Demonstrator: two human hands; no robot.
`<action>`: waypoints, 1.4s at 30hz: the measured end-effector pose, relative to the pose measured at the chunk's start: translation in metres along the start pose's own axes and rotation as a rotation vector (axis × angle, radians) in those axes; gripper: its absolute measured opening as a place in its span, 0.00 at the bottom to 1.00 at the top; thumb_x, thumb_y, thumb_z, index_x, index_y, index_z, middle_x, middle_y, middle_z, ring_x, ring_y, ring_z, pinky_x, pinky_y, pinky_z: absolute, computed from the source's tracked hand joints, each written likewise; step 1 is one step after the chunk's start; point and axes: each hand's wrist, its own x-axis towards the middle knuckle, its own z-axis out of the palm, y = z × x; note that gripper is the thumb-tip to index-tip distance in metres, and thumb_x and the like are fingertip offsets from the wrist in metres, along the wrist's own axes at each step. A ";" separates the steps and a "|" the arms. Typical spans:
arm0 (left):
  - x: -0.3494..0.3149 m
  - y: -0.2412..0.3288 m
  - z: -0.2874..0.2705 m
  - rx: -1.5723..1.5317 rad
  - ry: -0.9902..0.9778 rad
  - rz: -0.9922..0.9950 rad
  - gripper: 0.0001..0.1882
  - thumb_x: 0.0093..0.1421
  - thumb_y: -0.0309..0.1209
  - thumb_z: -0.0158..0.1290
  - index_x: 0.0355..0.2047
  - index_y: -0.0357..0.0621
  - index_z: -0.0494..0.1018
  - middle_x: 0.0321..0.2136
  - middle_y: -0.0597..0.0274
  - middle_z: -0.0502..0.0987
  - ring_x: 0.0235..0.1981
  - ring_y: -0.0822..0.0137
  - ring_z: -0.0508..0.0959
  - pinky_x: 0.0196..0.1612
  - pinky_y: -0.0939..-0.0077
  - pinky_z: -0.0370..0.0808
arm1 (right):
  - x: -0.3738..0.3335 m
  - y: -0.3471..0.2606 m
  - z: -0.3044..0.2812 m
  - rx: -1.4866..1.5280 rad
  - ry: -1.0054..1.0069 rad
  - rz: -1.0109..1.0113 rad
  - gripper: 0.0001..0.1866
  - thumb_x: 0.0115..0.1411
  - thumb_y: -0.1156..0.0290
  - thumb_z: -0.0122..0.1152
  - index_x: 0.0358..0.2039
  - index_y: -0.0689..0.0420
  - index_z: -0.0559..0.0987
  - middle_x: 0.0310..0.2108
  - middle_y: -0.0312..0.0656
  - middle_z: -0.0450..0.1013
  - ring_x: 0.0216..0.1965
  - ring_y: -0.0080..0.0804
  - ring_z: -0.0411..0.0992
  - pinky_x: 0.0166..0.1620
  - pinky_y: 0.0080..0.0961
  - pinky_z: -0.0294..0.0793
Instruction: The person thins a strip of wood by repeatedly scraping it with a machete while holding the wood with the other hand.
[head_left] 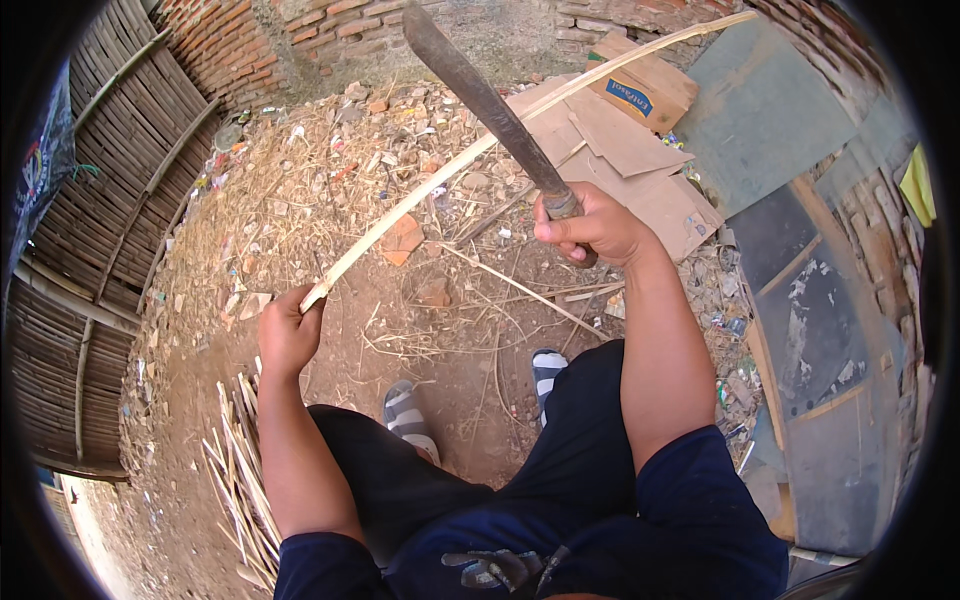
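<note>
My left hand (pixel 291 330) is closed around the near end of a long, pale split strip of bamboo (pixel 400 212). The strip runs up and to the right, toward the far wall, curving in this view. In my right hand (pixel 598 228) is the handle of a machete (pixel 490 105), its dark, worn blade pointing up and to the left. The blade passes in front of the strip around its middle; whether they touch I cannot tell. A bundle of thin bamboo strips (pixel 240 470) lies on the ground beside my left forearm.
Flattened cardboard (pixel 640 180) and a cardboard box (pixel 650 85) lie at the far right. Worn grey boards (pixel 765 115) lean along the right side. A woven bamboo wall (pixel 90 250) stands left, a brick wall (pixel 225 45) behind. Rubble, straw and a thin stick (pixel 520 285) litter the dirt.
</note>
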 end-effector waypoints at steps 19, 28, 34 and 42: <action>0.002 -0.006 0.004 -0.056 -0.068 0.002 0.08 0.66 0.33 0.61 0.38 0.41 0.83 0.21 0.49 0.77 0.20 0.57 0.75 0.27 0.63 0.71 | 0.006 0.003 0.007 0.069 -0.134 0.028 0.10 0.63 0.72 0.71 0.37 0.56 0.76 0.19 0.31 0.67 0.16 0.17 0.64 0.19 0.21 0.59; 0.001 0.001 0.005 -0.060 -0.046 0.034 0.08 0.66 0.32 0.62 0.39 0.40 0.83 0.22 0.47 0.78 0.22 0.53 0.78 0.29 0.62 0.73 | -0.009 0.000 -0.008 0.144 -0.041 -0.074 0.11 0.63 0.70 0.72 0.37 0.55 0.76 0.19 0.31 0.67 0.16 0.17 0.64 0.20 0.21 0.58; 0.001 -0.009 0.005 -0.059 0.007 0.078 0.08 0.66 0.32 0.62 0.40 0.42 0.84 0.23 0.47 0.79 0.23 0.50 0.78 0.30 0.61 0.73 | 0.004 0.005 -0.007 -0.726 0.390 -0.462 0.21 0.57 0.57 0.78 0.38 0.61 0.82 0.22 0.38 0.76 0.22 0.26 0.72 0.28 0.31 0.71; 0.003 -0.009 0.004 0.010 0.005 0.029 0.09 0.65 0.34 0.62 0.42 0.45 0.85 0.25 0.46 0.81 0.26 0.47 0.82 0.31 0.60 0.75 | 0.000 -0.007 0.013 -0.985 0.639 -0.429 0.18 0.58 0.56 0.75 0.39 0.57 0.84 0.26 0.50 0.79 0.28 0.48 0.78 0.34 0.39 0.74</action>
